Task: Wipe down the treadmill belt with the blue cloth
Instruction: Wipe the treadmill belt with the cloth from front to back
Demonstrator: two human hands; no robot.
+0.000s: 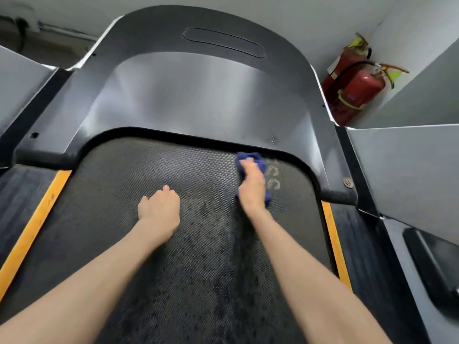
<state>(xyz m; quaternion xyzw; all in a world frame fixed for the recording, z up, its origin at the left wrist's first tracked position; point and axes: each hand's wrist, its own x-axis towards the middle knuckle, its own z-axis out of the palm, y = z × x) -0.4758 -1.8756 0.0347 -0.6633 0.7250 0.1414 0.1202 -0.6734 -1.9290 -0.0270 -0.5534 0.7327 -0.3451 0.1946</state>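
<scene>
The fingers (248, 163) of the right hand (252, 186) curl round the bunched blue cloth (259, 162), pressing it on the treadmill belt (119, 219) at its front right, over half-covered pale lettering (275, 182) I can't read, while the left hand (160, 209) rests mid-belt holding nothing, its finger bend unclear from here.

Both your forearms are bare, reaching forward and down, roughly parallel and well apart. Left hand (159, 207): back up, fingers curled under and out of sight, thumb lying along its left side, holding nothing. Right hand (252, 184): further forward than the left, back turned up and leftward, lying on top of the blue cloth (262, 166). It is motion-blurred, so you cannot tell whether its fingers curl round the cloth.
</scene>
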